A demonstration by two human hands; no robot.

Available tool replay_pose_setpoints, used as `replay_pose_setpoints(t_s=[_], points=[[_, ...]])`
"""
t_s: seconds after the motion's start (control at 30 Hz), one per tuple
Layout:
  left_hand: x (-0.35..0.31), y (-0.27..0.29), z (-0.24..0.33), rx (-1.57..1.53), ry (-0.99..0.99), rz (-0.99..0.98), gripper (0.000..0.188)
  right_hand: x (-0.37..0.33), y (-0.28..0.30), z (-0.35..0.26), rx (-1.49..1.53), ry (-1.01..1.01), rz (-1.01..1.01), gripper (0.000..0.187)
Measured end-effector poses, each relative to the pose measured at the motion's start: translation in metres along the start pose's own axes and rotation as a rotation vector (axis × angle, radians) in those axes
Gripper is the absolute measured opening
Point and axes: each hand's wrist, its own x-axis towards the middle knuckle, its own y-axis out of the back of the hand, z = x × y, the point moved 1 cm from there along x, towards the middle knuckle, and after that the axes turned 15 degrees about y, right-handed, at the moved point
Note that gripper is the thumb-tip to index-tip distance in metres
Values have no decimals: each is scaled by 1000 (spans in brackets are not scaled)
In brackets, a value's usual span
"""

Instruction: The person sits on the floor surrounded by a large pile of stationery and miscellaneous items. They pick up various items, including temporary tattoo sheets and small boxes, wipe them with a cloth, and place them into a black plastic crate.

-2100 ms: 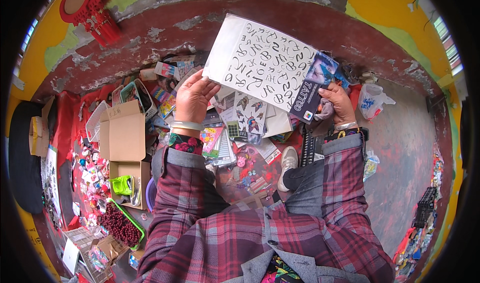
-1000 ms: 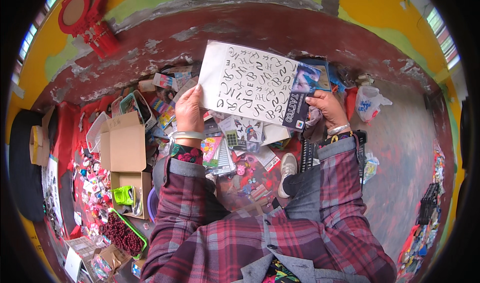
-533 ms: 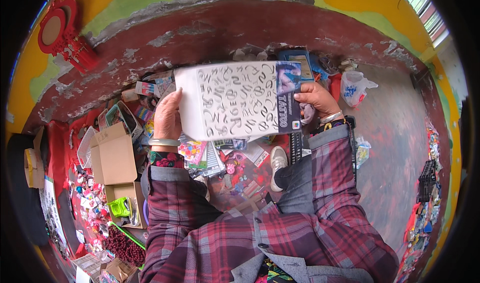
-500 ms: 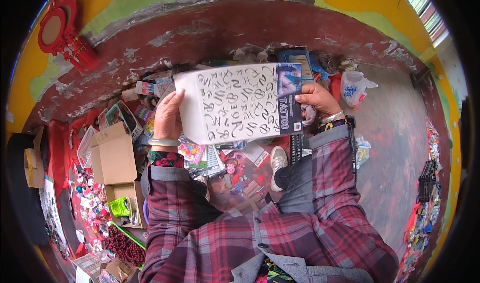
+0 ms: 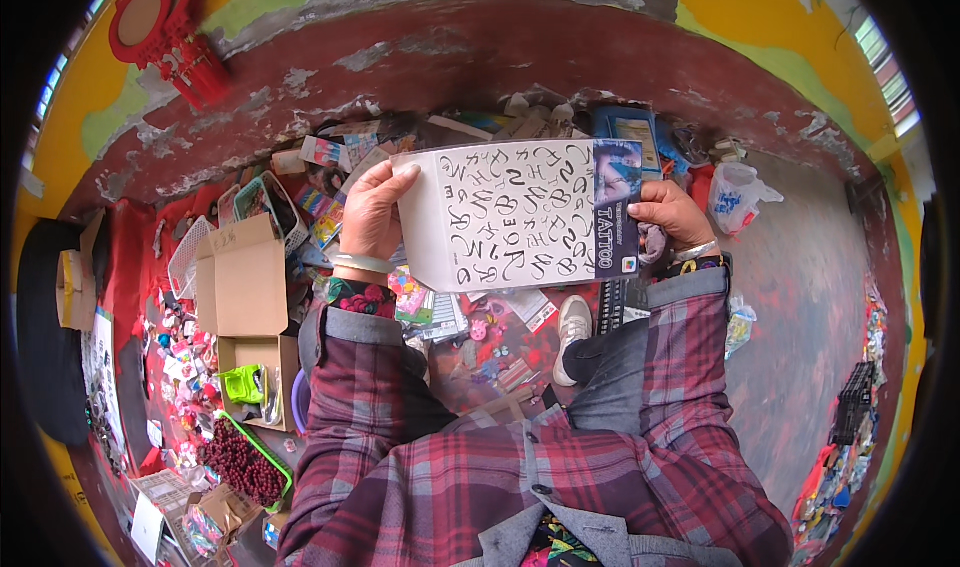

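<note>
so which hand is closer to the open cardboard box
Left. The left hand grips the left edge of the lettered sheet, just right of the open cardboard box. The right hand holds the sheet's far right edge, well away from the box.

Both hands hold up a white sheet of black lettering stickers point(image 5: 515, 215): the left hand point(image 5: 372, 210) grips its left edge, the right hand point(image 5: 672, 213) its dark right strip. Below lie scattered small packets point(image 5: 470, 317), an open cardboard box point(image 5: 243, 297) and a white shoe point(image 5: 572, 324).
</note>
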Motion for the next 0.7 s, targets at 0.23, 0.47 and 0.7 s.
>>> replay_pose_setpoints(t_s=[0.23, 0.47, 0.7], points=[[4, 4, -6, -43, -95, 57, 19, 1, 0, -4, -49, -73, -64, 17], [7, 8, -11, 1, -148, 182, 26, 4, -7, -3, -41, -58, -62, 14], [5, 4, -7, -67, -101, 239, 30, 7, -2, 4, -78, -24, -63, 12]])
